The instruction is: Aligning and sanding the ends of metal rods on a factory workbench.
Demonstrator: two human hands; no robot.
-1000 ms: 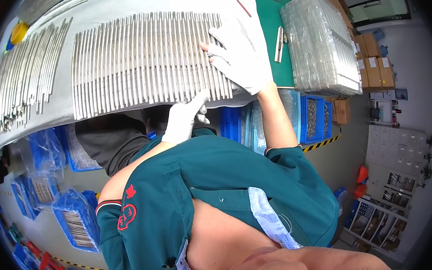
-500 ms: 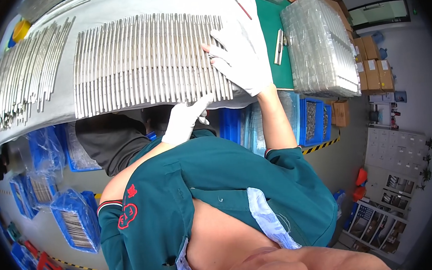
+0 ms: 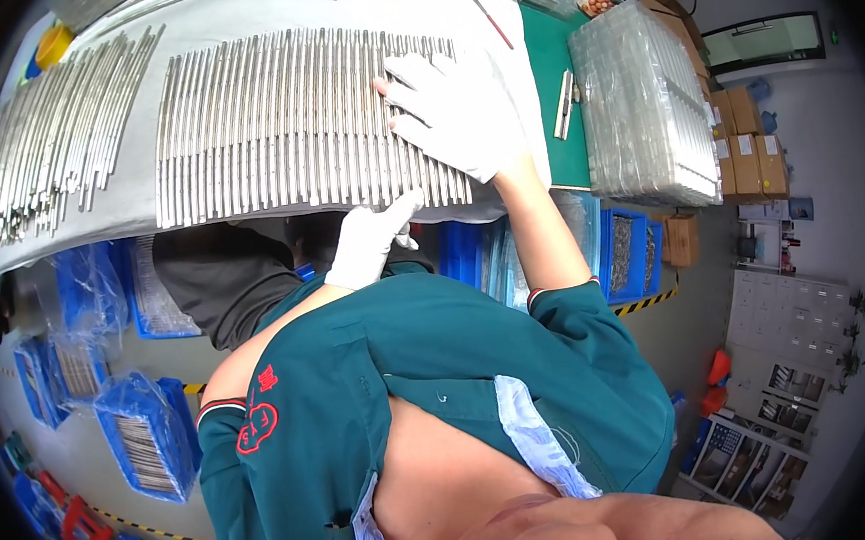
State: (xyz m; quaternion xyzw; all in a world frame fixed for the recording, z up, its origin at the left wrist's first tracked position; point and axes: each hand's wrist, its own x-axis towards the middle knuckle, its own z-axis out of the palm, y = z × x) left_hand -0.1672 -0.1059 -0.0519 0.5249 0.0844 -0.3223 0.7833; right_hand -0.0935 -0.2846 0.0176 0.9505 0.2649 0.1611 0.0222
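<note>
A long row of slim metal rods (image 3: 272, 131) lies side by side on the white-covered table (image 3: 136, 190), pointing away from me. My right hand (image 3: 457, 118), in a white glove with some bare fingertips, lies flat across the rods toward the row's right end, fingers spread. My left hand (image 3: 366, 245), also gloved, is at the table's near edge. Its thumb reaches up to the near rod ends while its other fingers curl below; whether they hold anything is hidden. A second, looser batch of rods (image 3: 62, 135) lies farther left.
Right of the cloth is a green mat (image 3: 568, 165) with a small pale tool (image 3: 563, 105) on it. Stacked clear plastic trays (image 3: 647, 104) stand beyond. A thin red stick (image 3: 492, 22) lies at the back. Blue bins (image 3: 149, 440) stand on the floor below.
My right hand has slid left along the row, its fingers now covering rods farther from the right end. My left hand has stayed nearly in place. The view has shifted slightly.
</note>
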